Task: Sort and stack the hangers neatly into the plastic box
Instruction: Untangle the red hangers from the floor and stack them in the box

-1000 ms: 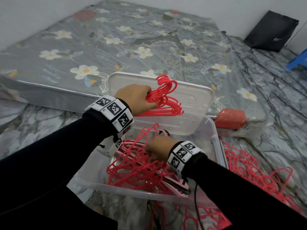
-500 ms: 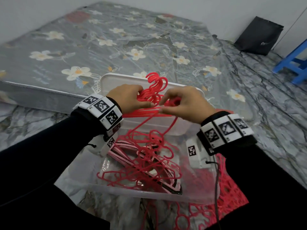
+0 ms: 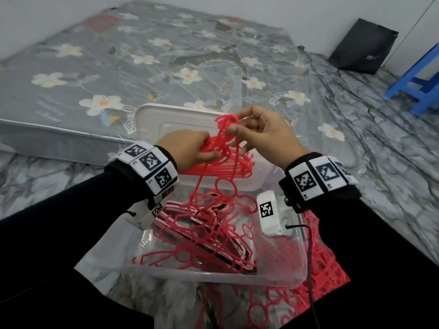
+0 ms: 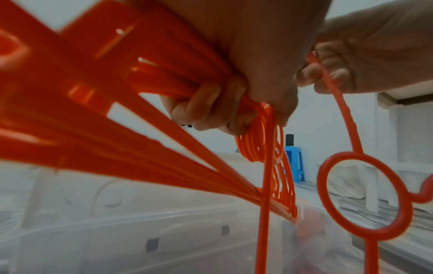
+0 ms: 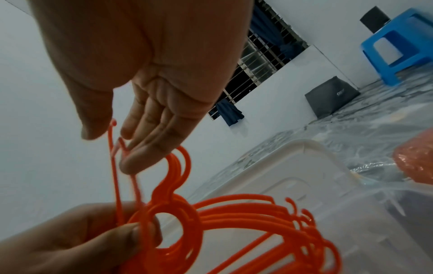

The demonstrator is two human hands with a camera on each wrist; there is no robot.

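Red hangers [image 3: 221,162] sat bunched in the left hand [image 3: 187,150], clamped above the plastic box [image 3: 213,276]. The right hand [image 3: 263,134] had risen from the box, pinching another hanger's hook [image 5: 112,148] to join the bundle.

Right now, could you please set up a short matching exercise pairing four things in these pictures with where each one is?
Things:
1. bundle of red plastic hangers
2. single red plastic hanger
3. white plastic lid
4. blue plastic stool

Places:
A. on the floor at far right
B. gripped in the left hand
C. propped behind the clear plastic box
D. pinched by its hook in the right hand

Pairs: 1-B, 2-D, 3-C, 4-A
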